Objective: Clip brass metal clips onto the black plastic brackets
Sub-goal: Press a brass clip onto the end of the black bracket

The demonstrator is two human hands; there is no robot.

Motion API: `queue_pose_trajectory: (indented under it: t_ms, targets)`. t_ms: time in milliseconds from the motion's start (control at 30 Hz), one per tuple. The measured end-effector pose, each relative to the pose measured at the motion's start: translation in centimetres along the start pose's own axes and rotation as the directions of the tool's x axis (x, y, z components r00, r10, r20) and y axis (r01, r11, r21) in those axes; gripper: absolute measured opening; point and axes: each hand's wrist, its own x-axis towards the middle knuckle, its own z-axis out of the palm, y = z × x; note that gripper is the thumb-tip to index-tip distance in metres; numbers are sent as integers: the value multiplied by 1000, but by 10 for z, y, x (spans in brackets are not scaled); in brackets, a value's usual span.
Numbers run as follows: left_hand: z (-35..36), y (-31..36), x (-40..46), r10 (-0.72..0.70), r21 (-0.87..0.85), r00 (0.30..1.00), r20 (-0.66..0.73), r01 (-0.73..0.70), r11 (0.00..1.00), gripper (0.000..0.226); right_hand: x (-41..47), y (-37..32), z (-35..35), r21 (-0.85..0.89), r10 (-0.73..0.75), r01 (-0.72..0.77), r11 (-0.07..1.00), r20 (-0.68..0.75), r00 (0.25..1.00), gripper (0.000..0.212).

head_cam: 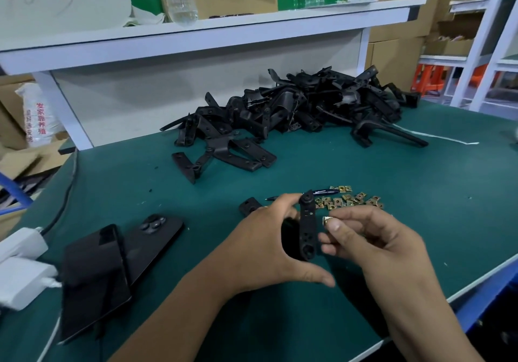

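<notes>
My left hand (266, 241) grips a black plastic bracket (307, 228) upright above the green mat, fingers curled over its top end. My right hand (370, 244) pinches a brass clip (326, 220) between thumb and forefinger, right beside the bracket's edge. Several loose brass clips (347, 199) lie scattered on the mat just beyond my hands. A large heap of black brackets (294, 112) sits at the back of the table. Another black piece (249, 206) pokes out from behind my left hand.
Two dark phones (112, 263) lie at the left, beside a white charger (22, 277) with cables. A dark pen (325, 192) rests by the clips. A white shelf (196, 33) with water bottles overhangs the back. The table's front edge (476, 286) runs at the right.
</notes>
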Motion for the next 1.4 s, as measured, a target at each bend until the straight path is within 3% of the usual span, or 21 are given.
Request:
queue_pose_trajectory:
  t_ms: [400,700,867,1400]
  targets:
    - [5,4,-2,48,46,999,3,-48,998,126,6,5,8,-25,-36,34,999,-67,997,14]
    - [0,7,1,196,177,976,-100,-176,968,125,8,4,11,59,51,-48,997,-37,998,23]
    - [-2,11,2,192,225,974,-120,-161,961,124,11,7,7,108,54,-46,993,-68,996,23]
    - [-5,15,-1,179,322,984,11,-173,931,132,5,3,4,3,12,-11,1000,-13,1000,32]
